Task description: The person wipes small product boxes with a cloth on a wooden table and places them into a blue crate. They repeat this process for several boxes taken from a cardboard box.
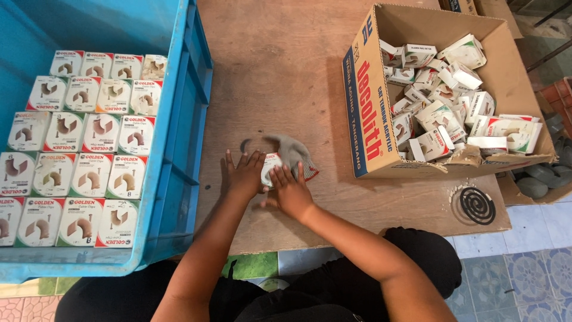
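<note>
Pressing small box (pixel 271 169) | left hand (pixel 244 176) flat | right hand (pixel 291 192) flat

Bright, even daylight over my wooden table (pixel 280 65). Cardboard box (pixel 366 89) throws soft shadow leftward; my hands shade board beneath. No harsh glare. Slight motion blur on my fingers. Mild wide-angle bending at edges.

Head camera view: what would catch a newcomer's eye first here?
Probably the blue crate on the left, lined with neat rows of small white boxes. Opposite it, a cardboard carton holds a loose jumble of the same boxes. Between them, the left hand and right hand press one small box on a grey glove.
</note>
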